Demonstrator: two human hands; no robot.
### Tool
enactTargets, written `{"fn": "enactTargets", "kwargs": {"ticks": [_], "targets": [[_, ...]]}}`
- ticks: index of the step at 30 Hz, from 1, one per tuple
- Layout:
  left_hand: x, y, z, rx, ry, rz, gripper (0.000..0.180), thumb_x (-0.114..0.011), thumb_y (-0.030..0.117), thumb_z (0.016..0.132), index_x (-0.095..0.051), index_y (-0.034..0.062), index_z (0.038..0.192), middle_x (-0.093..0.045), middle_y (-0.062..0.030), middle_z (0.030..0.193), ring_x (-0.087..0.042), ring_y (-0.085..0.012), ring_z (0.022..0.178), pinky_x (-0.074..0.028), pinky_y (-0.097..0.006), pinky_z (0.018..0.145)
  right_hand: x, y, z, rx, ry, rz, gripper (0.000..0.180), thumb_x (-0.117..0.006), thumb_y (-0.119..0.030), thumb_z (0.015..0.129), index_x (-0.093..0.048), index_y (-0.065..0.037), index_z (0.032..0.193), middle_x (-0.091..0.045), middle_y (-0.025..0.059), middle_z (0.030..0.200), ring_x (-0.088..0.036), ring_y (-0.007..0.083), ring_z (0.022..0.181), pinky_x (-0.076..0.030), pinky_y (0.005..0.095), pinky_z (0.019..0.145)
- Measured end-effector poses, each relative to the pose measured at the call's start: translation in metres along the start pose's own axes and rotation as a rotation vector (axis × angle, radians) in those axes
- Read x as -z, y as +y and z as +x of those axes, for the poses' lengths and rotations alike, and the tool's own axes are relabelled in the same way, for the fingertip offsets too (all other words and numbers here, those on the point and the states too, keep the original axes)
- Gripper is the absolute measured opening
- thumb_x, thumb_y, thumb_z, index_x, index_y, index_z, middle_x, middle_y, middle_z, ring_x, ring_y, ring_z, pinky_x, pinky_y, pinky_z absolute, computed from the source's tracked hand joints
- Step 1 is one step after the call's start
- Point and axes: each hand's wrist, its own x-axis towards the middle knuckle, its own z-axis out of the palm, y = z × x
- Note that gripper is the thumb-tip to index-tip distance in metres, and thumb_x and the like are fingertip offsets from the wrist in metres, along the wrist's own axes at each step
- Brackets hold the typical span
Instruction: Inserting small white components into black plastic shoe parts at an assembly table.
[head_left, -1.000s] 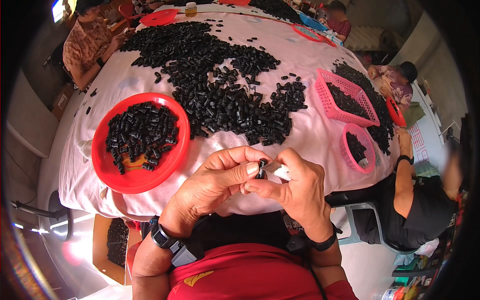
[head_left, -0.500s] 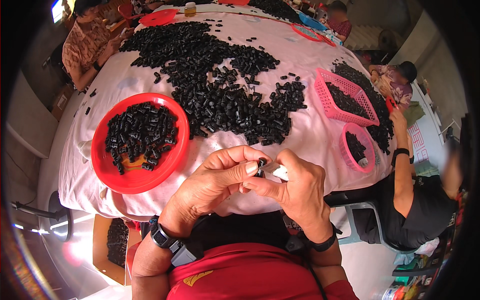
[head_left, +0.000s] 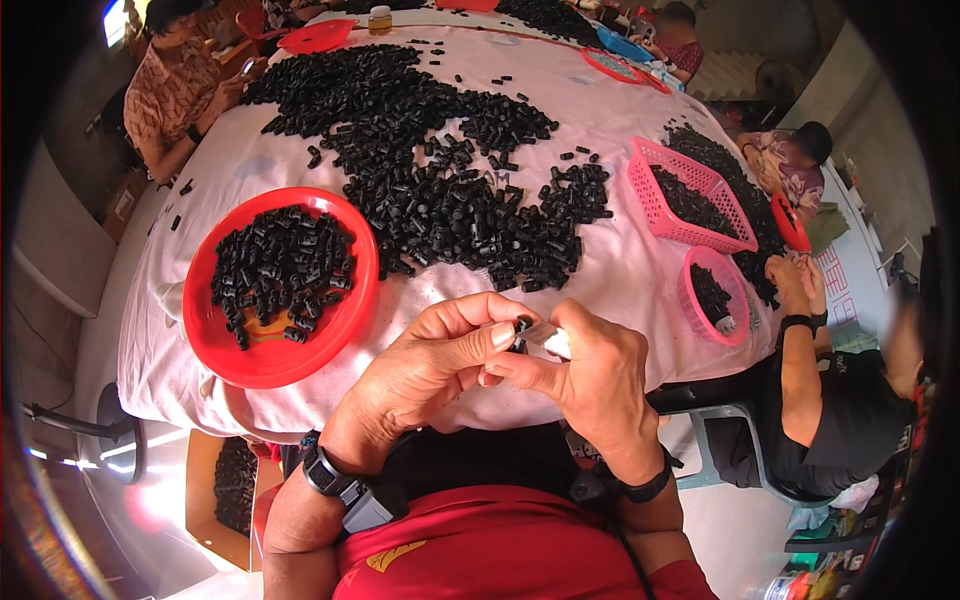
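My left hand point(head_left: 440, 345) pinches a small black cylindrical plastic piece point(head_left: 521, 326) between thumb and fingertips, just above the near table edge. Closed around a small blade with a white grip point(head_left: 557, 345), my right hand point(head_left: 600, 365) holds its thin edge against or very close to the black piece. The thumb of my right hand reaches under the piece, near my left fingertips. Fingers cover most of both held things. To the left, a red round tray point(head_left: 215, 345) carries many similar black pieces.
A large heap of black pieces point(head_left: 440, 190) spreads over the pink cloth point(head_left: 300, 410). A pink basket point(head_left: 650, 205) and a pink round bowl point(head_left: 690, 295) stand to the right. A co-worker's hands point(head_left: 795, 285) are at the right edge. An open cardboard box point(head_left: 203, 485) sits below left.
My hands stay almost in place, with the blade shifting only slightly at the black piece. The co-worker on the right has drawn both hands nearer, away from the red dish.
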Motion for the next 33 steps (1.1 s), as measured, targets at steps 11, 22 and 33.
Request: {"fn": "enactTargets", "kwargs": {"ticks": [11, 22, 33], "targets": [[0.002, -0.001, 0.001, -0.020, 0.002, 0.052, 0.026, -0.064, 0.021, 0.096, -0.065, 0.0048, 0.116, -0.066, 0.0021, 0.096, -0.056, -0.0042, 0.078, -0.043, -0.019, 0.066, 0.004, -0.002, 0.000, -0.069, -0.097, 0.113, 0.052, -0.078, -0.050, 0.079, -0.056, -0.003, 0.075, -0.060, 0.0128, 0.059, -0.064, 0.0268, 0.052, -0.048, 0.0347, 0.049], [-0.002, 0.004, -0.002, -0.010, -0.038, -0.014, 0.024, -0.061, 0.019, 0.098, -0.063, 0.0044, 0.116, -0.065, 0.0012, 0.098, -0.058, -0.0047, 0.080, -0.047, -0.019, 0.069, -0.001, -0.004, -0.001, 0.002, -0.022, 0.218, 0.044, -0.079, -0.045, 0.078, -0.060, -0.006, 0.079, -0.062, 0.0085, 0.059, -0.064, 0.0239, 0.051, -0.048, 0.0340, 0.046], [0.000, 0.006, 0.000, -0.105, 0.008, 0.014, 0.027, -0.057, 0.021, 0.100, -0.061, 0.0028, 0.119, -0.066, -0.0035, 0.102, -0.061, -0.0084, 0.088, -0.049, -0.022, 0.076, 0.003, -0.010, 0.000, -0.010, 0.063, 0.339, 0.034, -0.081, -0.004, 0.074, -0.063, -0.007, 0.103, -0.070, 0.0077, 0.082, -0.068, 0.0176, 0.063, -0.052, 0.0277, 0.055]]}}
